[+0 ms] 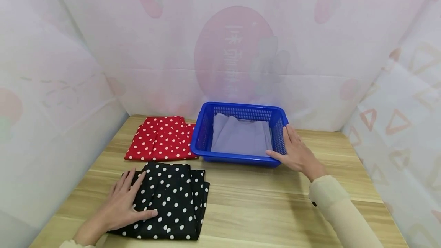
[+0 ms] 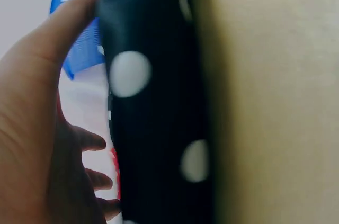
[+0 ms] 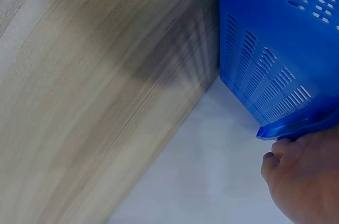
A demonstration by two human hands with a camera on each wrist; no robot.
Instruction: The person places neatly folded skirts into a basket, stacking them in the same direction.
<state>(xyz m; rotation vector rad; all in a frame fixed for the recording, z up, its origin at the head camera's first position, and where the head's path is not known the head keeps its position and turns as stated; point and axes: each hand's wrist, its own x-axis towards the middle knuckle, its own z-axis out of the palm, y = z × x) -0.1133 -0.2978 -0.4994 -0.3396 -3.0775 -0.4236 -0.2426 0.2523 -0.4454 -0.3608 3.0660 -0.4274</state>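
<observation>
My left hand [image 1: 122, 206] rests on a folded black cloth with white dots [image 1: 172, 202], fingers spread and thumb stretched toward its middle. In the left wrist view, the thick folded edge of this black cloth [image 2: 153, 113] stands beside the thumb. My right hand [image 1: 296, 152] touches the front right corner of a blue plastic basket [image 1: 241, 160]. Its thumb lies at the front rim and its straight fingers along the right rim. Inside the basket lies a folded grey-lilac cloth [image 1: 242, 137]. The right wrist view shows the basket's slotted outer wall [image 3: 265, 75] beside the fingers.
A folded red cloth with white dots [image 1: 162, 139] lies left of the basket, its right side against the basket's wall. Everything sits on a wood-grain table [image 1: 248, 209]. Printed fabric walls [image 1: 155, 49] close off the back and both sides.
</observation>
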